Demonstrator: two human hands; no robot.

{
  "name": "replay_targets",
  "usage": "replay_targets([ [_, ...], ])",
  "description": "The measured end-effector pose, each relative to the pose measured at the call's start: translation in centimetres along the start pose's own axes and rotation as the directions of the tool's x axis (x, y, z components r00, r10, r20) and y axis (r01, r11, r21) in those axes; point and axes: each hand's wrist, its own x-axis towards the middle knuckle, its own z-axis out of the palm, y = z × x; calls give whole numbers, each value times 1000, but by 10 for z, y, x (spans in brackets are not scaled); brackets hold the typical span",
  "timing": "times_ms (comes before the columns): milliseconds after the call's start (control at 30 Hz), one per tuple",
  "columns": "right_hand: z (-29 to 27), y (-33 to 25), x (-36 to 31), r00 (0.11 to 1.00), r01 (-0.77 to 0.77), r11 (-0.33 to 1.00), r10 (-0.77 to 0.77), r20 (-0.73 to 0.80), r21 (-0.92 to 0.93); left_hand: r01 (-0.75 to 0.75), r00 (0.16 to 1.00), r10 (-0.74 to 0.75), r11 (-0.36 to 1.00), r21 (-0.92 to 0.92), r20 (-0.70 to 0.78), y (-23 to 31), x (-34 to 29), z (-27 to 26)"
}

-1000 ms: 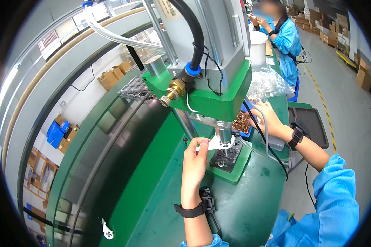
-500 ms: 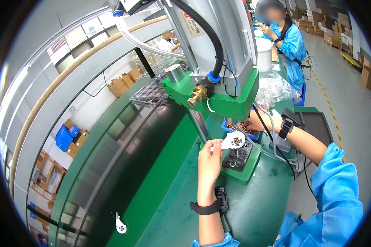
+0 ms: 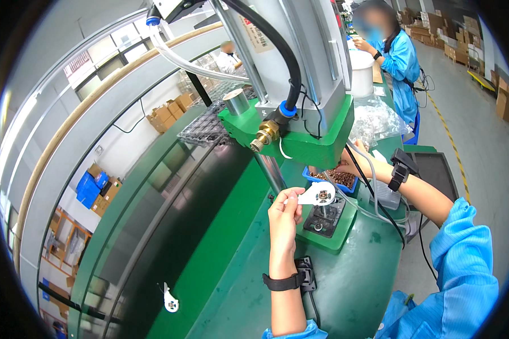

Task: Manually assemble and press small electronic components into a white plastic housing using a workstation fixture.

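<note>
My left hand (image 3: 284, 213) is closed on the narrow handle of a white plastic part (image 3: 309, 196) with a round head and a metal piece in its middle. The head hovers over the black fixture (image 3: 324, 219) on the press's green base (image 3: 340, 240). My right hand (image 3: 357, 162), fingers together and pointing down, is at a blue bin (image 3: 309, 177) of small copper-coloured pieces (image 3: 345, 178). Hoses and cables cross in front of it, and whatever its fingertips hold is too small to make out.
A pneumatic press (image 3: 291, 62) with a green plate (image 3: 316, 135) rises before me. On the green conveyor belt (image 3: 206, 265) at left lies another white part (image 3: 170, 299). Beyond stand a clear plastic bag (image 3: 373, 121), a white bucket (image 3: 361, 73) and a co-worker in blue (image 3: 400, 62).
My right hand has lifted slightly off the copper-coloured pieces. My left hand has shifted a little left with the white part. The white part on the belt has moved slightly away from me.
</note>
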Motion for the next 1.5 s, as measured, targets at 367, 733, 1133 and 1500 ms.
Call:
replay_targets([
  [367,-9,-11,1,990,-102,988,89,110,112,-130,988,119,985,-113,-95,24,-7,-6],
  [733,-8,-5,-11,997,-72,988,73,-7,133,-247,960,260,961,127,-101,51,-27,-33],
  [1133,-17,-3,-11,999,-53,993,53,6,106,-262,937,312,925,275,-155,55,-34,-60],
  [1500,-39,-38,-5,998,-69,992,67,21,103,-57,825,117,991,124,-553,33,-40,-123],
])
